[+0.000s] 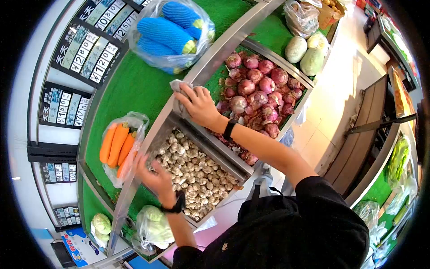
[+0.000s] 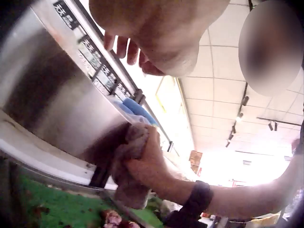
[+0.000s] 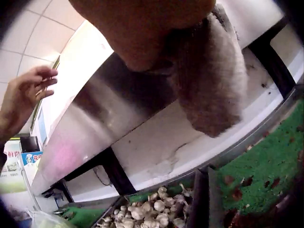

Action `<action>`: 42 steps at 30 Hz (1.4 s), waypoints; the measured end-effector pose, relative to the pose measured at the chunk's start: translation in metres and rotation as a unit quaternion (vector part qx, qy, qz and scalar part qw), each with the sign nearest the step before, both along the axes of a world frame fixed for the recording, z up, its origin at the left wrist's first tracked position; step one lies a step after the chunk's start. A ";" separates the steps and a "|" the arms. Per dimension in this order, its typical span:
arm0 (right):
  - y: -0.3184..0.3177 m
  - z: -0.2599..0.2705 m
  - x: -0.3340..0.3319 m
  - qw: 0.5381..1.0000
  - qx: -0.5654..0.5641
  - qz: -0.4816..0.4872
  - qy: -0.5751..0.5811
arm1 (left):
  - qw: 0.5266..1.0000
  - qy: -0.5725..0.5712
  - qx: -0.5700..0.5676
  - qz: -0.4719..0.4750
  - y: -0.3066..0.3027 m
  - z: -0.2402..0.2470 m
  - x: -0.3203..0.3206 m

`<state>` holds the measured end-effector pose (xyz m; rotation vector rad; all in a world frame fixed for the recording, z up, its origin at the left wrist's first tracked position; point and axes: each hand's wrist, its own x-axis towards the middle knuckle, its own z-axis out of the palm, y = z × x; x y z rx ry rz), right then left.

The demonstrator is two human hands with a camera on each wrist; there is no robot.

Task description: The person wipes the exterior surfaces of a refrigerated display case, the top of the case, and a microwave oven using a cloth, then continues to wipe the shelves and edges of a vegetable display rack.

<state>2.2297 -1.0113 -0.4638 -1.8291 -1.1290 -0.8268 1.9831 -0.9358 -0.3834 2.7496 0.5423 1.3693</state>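
Observation:
A bunched grey cloth [image 1: 180, 106] is held in my right hand [image 1: 200, 106] against the metal ledge [image 1: 224, 47] above the onion and garlic bins. In the right wrist view the cloth [image 3: 211, 80] hangs below the palm, in front of the ledge's shiny face [image 3: 107, 111]. The left wrist view shows the right hand [image 2: 149, 164] gripping it from the side. My left hand [image 1: 157, 180] hovers empty by the near side of the garlic bin, fingers loosely spread and somewhat blurred. Garlic bulbs [image 1: 197, 172] fill the bin beside it.
Red onions [image 1: 257, 92] lie in the neighbouring bin, past a metal divider [image 1: 210, 143]. Bagged carrots [image 1: 117, 145] and blue-netted vegetables [image 1: 165, 36] sit on the green upper shelf. A bagged cabbage [image 1: 154, 224] is near the left forearm. Price boards [image 1: 87, 56] line the back.

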 end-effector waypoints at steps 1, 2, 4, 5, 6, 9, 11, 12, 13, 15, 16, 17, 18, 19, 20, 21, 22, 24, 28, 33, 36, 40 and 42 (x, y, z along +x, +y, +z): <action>-0.009 0.005 0.006 1.000 -0.016 0.005 -0.018 | 1.000 0.003 -0.014 -0.026 -0.014 -0.003 0.040; -0.019 0.009 0.015 0.999 -0.031 0.012 -0.037 | 0.998 0.007 -0.028 -0.049 -0.024 -0.004 0.073; -0.033 0.005 0.057 0.997 -0.053 0.001 -0.059 | 0.997 -0.013 -0.015 -0.069 -0.035 0.002 0.131; -0.040 0.001 0.086 0.996 -0.037 -0.025 -0.075 | 0.998 -0.016 -0.012 -0.067 -0.034 0.003 0.154; -0.055 0.003 0.117 0.996 -0.049 -0.033 -0.074 | 1.000 0.010 -0.023 -0.011 -0.028 0.003 0.170; -0.101 -0.002 0.233 0.990 -0.050 -0.117 -0.053 | 0.996 0.045 -0.046 0.066 0.001 -0.005 0.202; -0.135 0.003 0.298 0.984 -0.068 -0.161 -0.021 | 0.991 0.062 -0.068 0.099 0.012 -0.011 0.218; -0.149 0.003 0.328 0.985 -0.049 -0.161 -0.035 | 0.990 0.066 -0.068 0.101 0.011 -0.011 0.224; -0.161 0.005 0.347 0.986 -0.046 -0.154 -0.033 | 0.982 0.097 -0.067 0.150 0.010 -0.012 0.226; -0.165 0.001 0.366 0.989 -0.044 -0.141 -0.030 | 0.965 0.137 -0.032 0.220 0.008 -0.015 0.230; -0.159 -0.001 0.356 0.990 -0.016 -0.141 0.009 | 0.964 0.139 -0.033 0.224 0.008 -0.016 0.230; -0.151 -0.002 0.344 0.989 0.014 -0.140 0.046 | 0.963 0.145 -0.010 0.228 0.008 -0.016 0.231; -0.137 -0.010 0.329 0.994 0.035 -0.099 0.026 | 0.961 0.151 0.015 0.231 0.009 -0.015 0.232; -0.117 -0.016 0.314 0.997 -0.038 0.025 0.056 | 0.958 0.165 -0.009 0.235 0.009 -0.015 0.231; -0.106 -0.018 0.279 0.998 -0.021 0.051 0.021 | 0.957 0.167 -0.007 0.238 0.009 -0.015 0.230; -0.095 -0.019 0.243 0.997 -0.005 0.077 -0.014 | 0.953 0.171 -0.006 0.249 0.010 -0.015 0.230; -0.091 -0.012 0.215 0.998 -0.005 0.056 -0.038 | 0.950 0.174 -0.007 0.260 0.011 -0.016 0.229; -0.087 -0.008 0.204 0.998 0.000 0.056 -0.012 | 0.953 0.180 -0.010 0.242 0.016 -0.015 0.227; -0.117 -0.008 0.272 0.996 -0.021 0.072 -0.055 | 0.947 0.195 -0.069 0.245 0.020 -0.015 0.222; -0.194 -0.009 0.432 0.988 -0.073 -0.122 -0.055 | 0.947 0.190 -0.072 0.249 0.020 -0.017 0.224; -0.207 -0.018 0.485 0.985 -0.073 -0.142 -0.073 | 0.944 0.187 -0.064 0.264 0.017 -0.014 0.224; -0.195 -0.017 0.463 0.987 -0.038 -0.155 -0.037 | 0.943 0.194 -0.041 0.268 0.014 -0.014 0.228; -0.179 -0.017 0.421 0.995 -0.018 -0.101 0.004 | 0.942 0.193 -0.029 0.274 0.017 -0.015 0.227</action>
